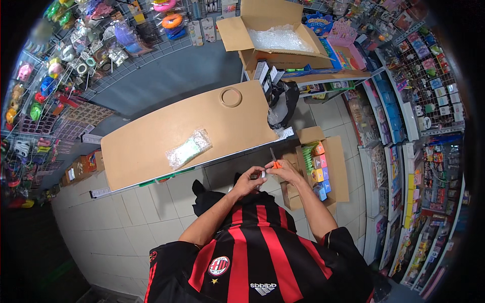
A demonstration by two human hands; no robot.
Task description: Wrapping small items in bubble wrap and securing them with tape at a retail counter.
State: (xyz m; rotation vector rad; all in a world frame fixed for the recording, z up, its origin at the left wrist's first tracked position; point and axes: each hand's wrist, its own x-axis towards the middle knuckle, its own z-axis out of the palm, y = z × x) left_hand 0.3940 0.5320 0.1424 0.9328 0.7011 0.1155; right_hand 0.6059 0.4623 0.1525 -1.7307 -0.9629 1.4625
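In front of my torso, both hands are close together, past the table's near edge. My right hand (pixel 288 172) grips orange-handled scissors (pixel 277 164), their blades pointing away from me. Between the hands is a small white item (pixel 263 174), possibly a tape roll, and my left hand (pixel 247 182) holds it with curled fingers. Fingers partly cover it. On the cardboard-topped table (pixel 144 140) lies a bubble-wrapped packet (pixel 188 149) with something pale green inside. Farther back on that surface rests a ring-shaped tape roll (pixel 230 97).
An opened carton (pixel 338 168) of colourful small boxes stands on the tiled floor to the right. Behind the table's right end hangs a black plastic bag (pixel 285 104). A larger carton (pixel 282 57) holds bubble wrap (pixel 280 38). Stocked display racks (pixel 432 87) line the right side.
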